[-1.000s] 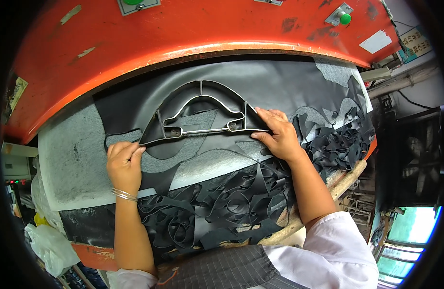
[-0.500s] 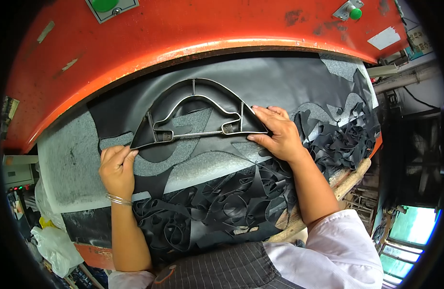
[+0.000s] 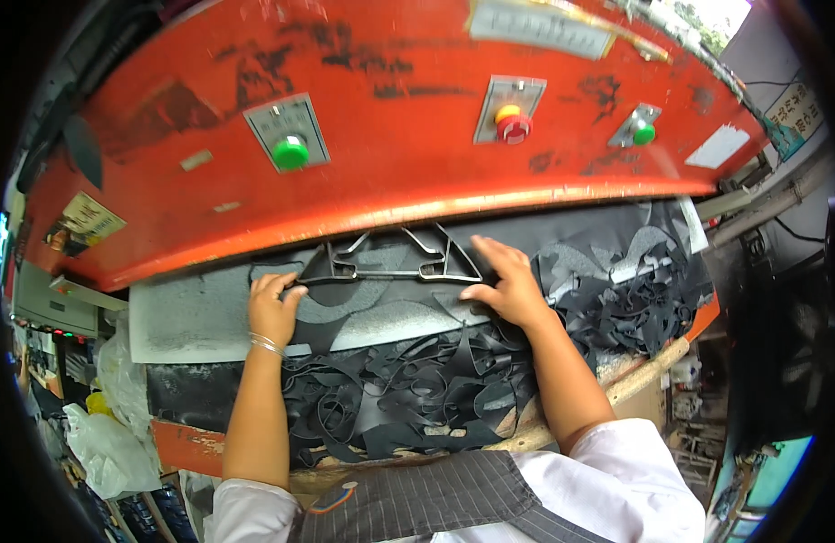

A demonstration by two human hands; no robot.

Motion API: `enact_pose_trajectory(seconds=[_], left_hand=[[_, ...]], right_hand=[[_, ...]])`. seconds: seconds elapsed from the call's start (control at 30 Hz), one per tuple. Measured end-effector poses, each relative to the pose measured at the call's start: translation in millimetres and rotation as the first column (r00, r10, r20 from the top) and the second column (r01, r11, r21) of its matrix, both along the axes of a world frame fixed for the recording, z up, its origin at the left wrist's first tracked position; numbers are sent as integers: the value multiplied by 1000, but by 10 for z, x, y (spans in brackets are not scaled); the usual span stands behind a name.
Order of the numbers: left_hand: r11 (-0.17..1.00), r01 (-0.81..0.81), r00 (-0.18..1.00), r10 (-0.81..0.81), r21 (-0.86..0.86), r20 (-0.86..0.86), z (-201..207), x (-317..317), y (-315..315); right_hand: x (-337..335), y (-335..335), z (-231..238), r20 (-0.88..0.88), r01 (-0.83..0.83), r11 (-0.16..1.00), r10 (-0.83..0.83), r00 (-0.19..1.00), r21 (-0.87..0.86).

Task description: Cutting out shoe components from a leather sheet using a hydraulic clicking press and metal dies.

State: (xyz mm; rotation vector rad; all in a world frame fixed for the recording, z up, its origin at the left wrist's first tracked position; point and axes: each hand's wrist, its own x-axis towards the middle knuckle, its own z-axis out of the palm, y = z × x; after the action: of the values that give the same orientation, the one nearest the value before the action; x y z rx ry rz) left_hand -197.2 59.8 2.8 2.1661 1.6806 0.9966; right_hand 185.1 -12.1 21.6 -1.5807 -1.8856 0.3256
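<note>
Metal cutting die (image 3: 387, 273) at centre of frame, over black sheet (image 3: 562, 224); its upper part is hidden behind lower edge of red machine (image 3: 390, 154). My left hand (image 3: 274, 306) at left corner of die, fingers bent; cannot tell if they grip. My right hand (image 3: 510, 285) at right corner, open, thumb and fingers spread apart. Black scraps (image 3: 417, 389) heaped at lower centre, also at right of frame.
</note>
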Motion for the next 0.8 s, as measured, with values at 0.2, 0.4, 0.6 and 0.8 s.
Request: enact_pose_trajectory(seconds=[0.2, 0.4, 0.6, 0.8], left_hand=[[950, 46, 949, -138, 309, 283, 1031, 614, -572], [788, 176, 984, -126, 590, -125, 1761, 923, -740], [967, 225, 974, -227, 117, 1, 1452, 634, -1883], [961, 203, 970, -224, -187, -98, 417, 219, -3240]], right_hand=[[804, -73, 1254, -688, 647, 529, -153, 709, 549], [1309, 133, 1618, -427, 708, 244, -654, 625, 663], [893, -1028, 1125, -298, 381, 676, -243, 923, 630], [-607, -2462, 476, 64, -538, 842, 539, 840, -28]])
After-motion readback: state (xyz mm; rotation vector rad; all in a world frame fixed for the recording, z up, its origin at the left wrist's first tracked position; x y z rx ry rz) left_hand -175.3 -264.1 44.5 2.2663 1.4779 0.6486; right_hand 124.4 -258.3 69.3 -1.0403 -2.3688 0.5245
